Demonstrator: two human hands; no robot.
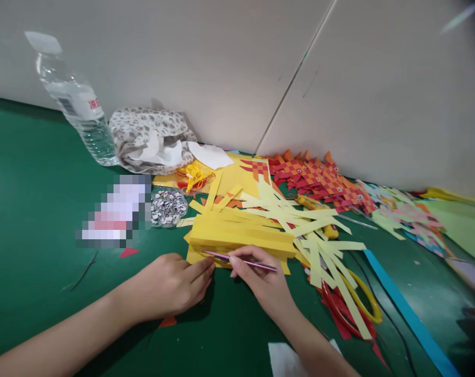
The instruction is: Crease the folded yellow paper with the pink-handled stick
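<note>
A folded sheet of yellow paper (241, 238) lies in front of me, creased lengthwise. My left hand (178, 283) is closed, with its bent fingers pressed at the paper's near edge. In my right hand (258, 272) is a slim pinkish-purple pen-like tool (261, 265), pinched between thumb and fingers. The tool's fine tip points left and rests at the paper near my left fingertips. Whether it is a pen or a blade cannot be made out. Pale yellow paper strips (316, 235) are scattered to the right, some reaching behind the folded paper.
Scissors with red and yellow handles (373, 309) lie right, partly under strips. Behind are woven red-orange paper fish (319, 175), a yellow cutter (327, 214), googly eyes (168, 208), a patterned cloth pouch (151, 123) and a water bottle (76, 104) by the wall. A blue strip (406, 309) lies right.
</note>
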